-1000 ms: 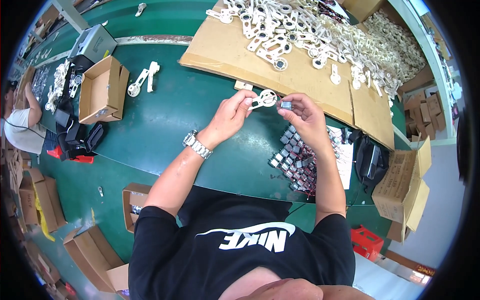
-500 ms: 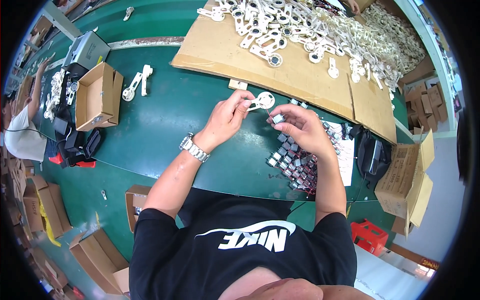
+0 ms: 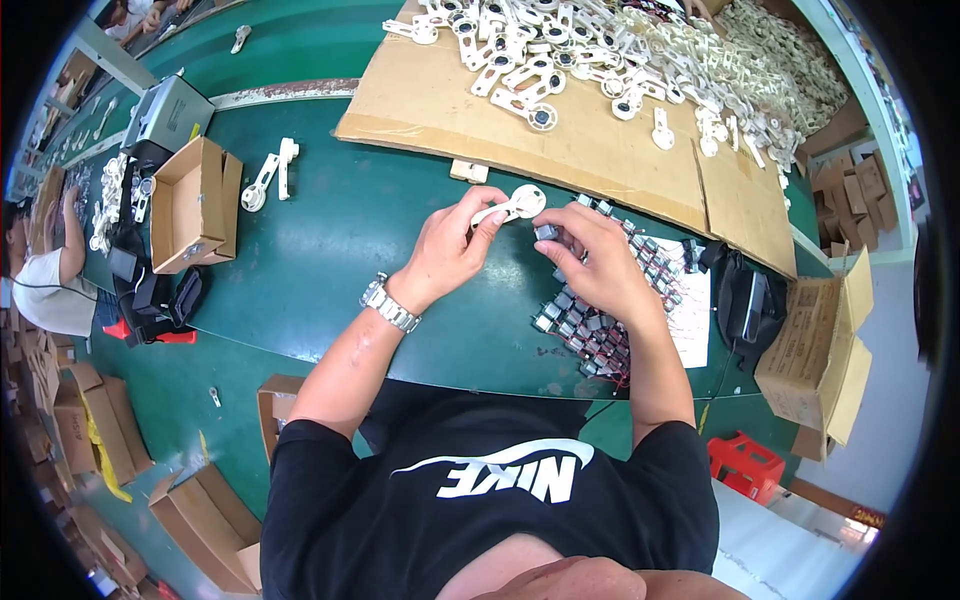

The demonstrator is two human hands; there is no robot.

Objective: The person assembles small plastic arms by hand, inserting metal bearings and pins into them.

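Over the green table, my left hand [image 3: 446, 247] pinches the narrow end of a white plastic fan-shaped housing [image 3: 524, 202], whose round end points right. In my right hand [image 3: 608, 268], thumb and fingers close on a small grey block-like motor [image 3: 546, 232]. The motor is just below and right of the round end; whether a wire joins the two cannot be made out. Under and beside my right hand lies a heap of similar small motors [image 3: 588, 325] with thin dark and red wires, partly hidden by my forearm.
Ahead, a cardboard sheet [image 3: 420, 125] bears a large pile of white housings [image 3: 540, 75]. At left are an open carton [image 3: 195, 205], two loose white parts [image 3: 285, 168] and a grey box [image 3: 168, 112]. A black pouch [image 3: 742, 300] and paper sit at right. A co-worker [image 3: 55, 265] is far left.
The housing has turned in my left hand, so its arm shows a different side. My right hand has drawn the motor slightly left. The head view has shifted a little.
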